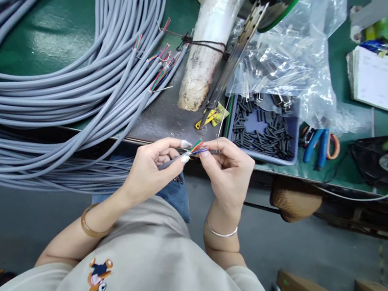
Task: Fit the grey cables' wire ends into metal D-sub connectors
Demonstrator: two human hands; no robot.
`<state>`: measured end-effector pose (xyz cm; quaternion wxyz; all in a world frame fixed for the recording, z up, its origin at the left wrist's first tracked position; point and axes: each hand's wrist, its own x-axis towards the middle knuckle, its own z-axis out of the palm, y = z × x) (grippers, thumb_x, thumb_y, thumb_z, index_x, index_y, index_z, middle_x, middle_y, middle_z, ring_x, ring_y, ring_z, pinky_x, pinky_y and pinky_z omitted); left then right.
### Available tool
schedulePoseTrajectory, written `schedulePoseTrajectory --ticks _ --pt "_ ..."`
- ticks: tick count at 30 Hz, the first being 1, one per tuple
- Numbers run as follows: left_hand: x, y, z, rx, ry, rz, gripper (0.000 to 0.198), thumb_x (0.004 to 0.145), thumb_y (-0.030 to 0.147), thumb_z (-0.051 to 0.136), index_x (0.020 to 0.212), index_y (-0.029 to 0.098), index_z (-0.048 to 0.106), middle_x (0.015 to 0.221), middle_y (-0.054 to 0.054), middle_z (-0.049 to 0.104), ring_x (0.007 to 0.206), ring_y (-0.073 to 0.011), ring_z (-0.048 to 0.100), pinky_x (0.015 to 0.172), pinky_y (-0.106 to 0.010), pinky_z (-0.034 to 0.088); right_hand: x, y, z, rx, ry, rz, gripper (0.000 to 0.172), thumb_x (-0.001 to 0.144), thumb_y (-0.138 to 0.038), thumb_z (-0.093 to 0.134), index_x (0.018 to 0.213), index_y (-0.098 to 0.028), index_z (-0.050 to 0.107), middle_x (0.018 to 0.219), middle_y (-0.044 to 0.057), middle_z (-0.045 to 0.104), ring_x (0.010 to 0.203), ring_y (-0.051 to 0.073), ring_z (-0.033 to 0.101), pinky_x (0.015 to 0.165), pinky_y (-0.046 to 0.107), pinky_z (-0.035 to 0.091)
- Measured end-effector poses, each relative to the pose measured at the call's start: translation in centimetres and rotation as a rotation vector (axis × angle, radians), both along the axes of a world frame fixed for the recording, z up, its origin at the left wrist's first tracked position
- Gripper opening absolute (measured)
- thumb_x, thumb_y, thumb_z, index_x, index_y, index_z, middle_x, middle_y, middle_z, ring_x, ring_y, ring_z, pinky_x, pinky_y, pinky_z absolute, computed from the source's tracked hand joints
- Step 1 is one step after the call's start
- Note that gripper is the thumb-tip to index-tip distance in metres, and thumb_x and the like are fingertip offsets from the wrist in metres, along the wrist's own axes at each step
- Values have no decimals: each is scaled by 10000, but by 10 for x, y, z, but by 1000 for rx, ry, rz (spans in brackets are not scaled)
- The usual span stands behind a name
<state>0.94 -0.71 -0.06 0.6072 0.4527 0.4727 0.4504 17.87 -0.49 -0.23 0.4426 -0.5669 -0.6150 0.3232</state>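
Observation:
My left hand (155, 169) is closed around the end of a grey cable (170, 163), thumb and fingertips pinching it where the jacket stops. From that end fan out thin coloured wires (197, 147), with orange, green and blue among them. My right hand (228, 169) pinches the tips of these wires between thumb and forefinger. Its other fingers are curled, and a thin dark piece shows by them, too small to name. Both hands are in front of the bench edge, just below a yellow tool (208, 118) lying on the dark metal plate (160, 123).
Coils of grey cable (59, 98) with stripped ends cover the bench's left. A blue tray (293, 148) of short black tubes stands right of my hands, beside blue-handled pliers (318, 147). Behind are a plastic-wrapped white roll (204, 39), clear bags (289, 50) and a paper pad (382, 79).

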Motion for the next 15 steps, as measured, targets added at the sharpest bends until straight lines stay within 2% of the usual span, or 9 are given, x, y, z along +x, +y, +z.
schedulePoseTrajectory --ticks 2,6,8,11,15 --pt "0 1 0 -11 -23 -7 208 768 239 741 933 114 738 686 1 655 564 -68 540 546 -181 467 -1 -1 1 22 -4 -50 135 910 -294 671 841 -200 738 746 -9 625 535 79 451 482 243 324" --pt "2 1 -1 11 -40 36 149 816 264 733 844 118 720 676 5 636 536 -54 483 509 -179 414 -5 -9 3 192 25 -221 147 905 -306 706 795 -208 701 723 -30 603 497 60 368 461 242 278" --pt "3 1 -3 41 -29 62 149 827 264 738 857 118 725 724 -13 664 579 -69 531 554 -190 450 -7 -13 3 187 29 -194 119 912 -299 717 829 -214 720 741 -31 609 498 57 364 472 247 285" --pt "5 0 -7 118 21 83 137 843 258 732 869 124 741 835 -57 712 713 -116 626 662 -221 515 -11 -16 1 95 -11 -115 121 929 -312 706 877 -210 745 770 -23 629 498 53 348 484 254 286" --pt "6 -2 -13 233 94 92 123 890 253 698 890 140 749 864 -68 718 763 -141 652 683 -238 525 -15 -15 -1 49 -29 -115 177 934 -336 691 848 -189 737 768 -19 629 500 48 317 483 255 259"
